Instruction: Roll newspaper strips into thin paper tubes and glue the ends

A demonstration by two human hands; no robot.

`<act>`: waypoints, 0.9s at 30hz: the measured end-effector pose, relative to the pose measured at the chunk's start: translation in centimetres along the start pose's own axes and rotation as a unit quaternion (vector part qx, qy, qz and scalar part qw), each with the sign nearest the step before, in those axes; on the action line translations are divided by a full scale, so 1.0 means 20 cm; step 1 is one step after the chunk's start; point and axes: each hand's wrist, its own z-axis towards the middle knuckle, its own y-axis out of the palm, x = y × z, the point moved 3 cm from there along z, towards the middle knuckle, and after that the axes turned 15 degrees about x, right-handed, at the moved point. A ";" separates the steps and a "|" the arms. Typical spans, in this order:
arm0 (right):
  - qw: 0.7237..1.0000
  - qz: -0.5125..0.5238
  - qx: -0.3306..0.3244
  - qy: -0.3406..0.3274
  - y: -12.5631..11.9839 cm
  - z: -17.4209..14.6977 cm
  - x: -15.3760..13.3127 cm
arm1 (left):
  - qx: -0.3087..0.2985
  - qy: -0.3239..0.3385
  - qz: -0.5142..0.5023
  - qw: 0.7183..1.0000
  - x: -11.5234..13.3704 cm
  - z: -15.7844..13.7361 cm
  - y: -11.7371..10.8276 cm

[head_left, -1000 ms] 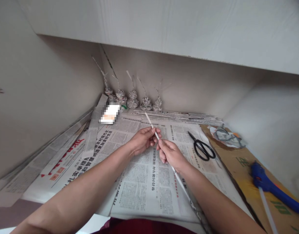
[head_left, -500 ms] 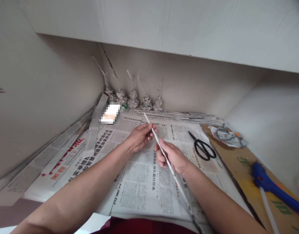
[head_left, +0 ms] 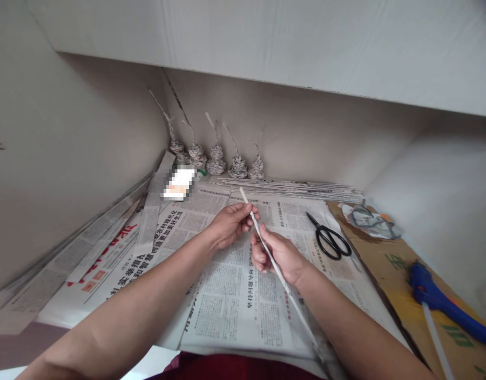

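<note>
A long thin rolled paper stick [head_left: 281, 278] slants from above the newspaper sheets [head_left: 219, 311] down toward my body. My left hand [head_left: 231, 226] pinches it near its upper end, thumb against fingers, with the pale tip poking out beyond. Just below, my right hand [head_left: 280, 254] has its thumb and curled fingers closed around the same stick. The stick's lower end runs past my right forearm and is blurred. Black-handled scissors [head_left: 333, 243] lie to the right of my right hand, touching neither hand.
Several woven paper gourd shapes [head_left: 216, 161] stand along the back wall. Before them lies a bundle of paper sticks [head_left: 298, 189]. A phone-like bright object [head_left: 180, 183], blurred out, rests at left. A blue glue gun [head_left: 432, 295] sits on cardboard [head_left: 397, 264] at right. A white panel [head_left: 266, 42] overhangs.
The stick's upper tip has shifted slightly right and down, along with my left hand. My right hand stays in nearly the same place, and both keep their hold.
</note>
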 end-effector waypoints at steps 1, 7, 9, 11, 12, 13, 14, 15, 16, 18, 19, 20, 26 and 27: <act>0.999 -0.009 0.028 -0.017 -0.01 0.01 0.00 | -0.001 0.004 0.011 1.000 0.00 0.00 0.00; 0.989 0.114 -0.084 0.038 0.01 -0.02 -0.03 | -0.031 -0.021 -0.031 0.999 0.00 -0.02 0.02; 0.995 0.075 -0.058 0.013 0.01 -0.02 -0.02 | -0.019 -0.013 -0.027 0.999 0.00 -0.01 0.01; 0.998 -0.022 0.014 -0.052 -0.01 0.00 -0.02 | -0.001 -0.001 -0.006 1.000 -0.01 0.00 0.00; 0.991 -0.077 0.052 -0.091 -0.02 0.00 -0.02 | 0.005 0.005 0.004 1.000 -0.01 0.00 0.00; 0.981 -0.121 0.082 -0.124 -0.03 0.01 -0.02 | 0.007 0.008 0.011 1.000 -0.01 0.01 0.00; 0.974 -0.146 0.095 -0.143 -0.03 0.01 -0.02 | 0.005 0.008 0.012 1.000 -0.01 0.01 0.00; 0.974 -0.147 0.090 -0.145 -0.03 0.00 -0.03 | 0.001 0.007 0.008 1.000 -0.01 0.00 0.00; 0.981 -0.126 0.066 -0.128 -0.03 0.00 -0.04 | -0.005 0.003 0.002 1.000 -0.01 0.00 0.01; 0.997 -0.049 -0.012 -0.061 -0.01 -0.02 -0.05 | -0.014 -0.008 -0.014 1.000 -0.01 -0.01 0.01; 0.998 -0.011 -0.049 -0.027 0.00 -0.03 -0.05 | -0.017 -0.014 -0.022 1.000 -0.01 -0.01 0.01; 0.997 0.016 -0.076 0.000 0.01 -0.03 -0.06 | -0.019 -0.018 -0.028 0.999 -0.01 -0.01 0.01; 0.982 -0.127 0.083 -0.114 -0.03 0.01 -0.03 | -0.017 0.004 0.014 1.000 -0.02 0.00 0.00; 0.973 -0.147 0.109 -0.139 -0.04 0.01 -0.03 | -0.017 0.003 0.018 1.000 -0.02 0.00 0.01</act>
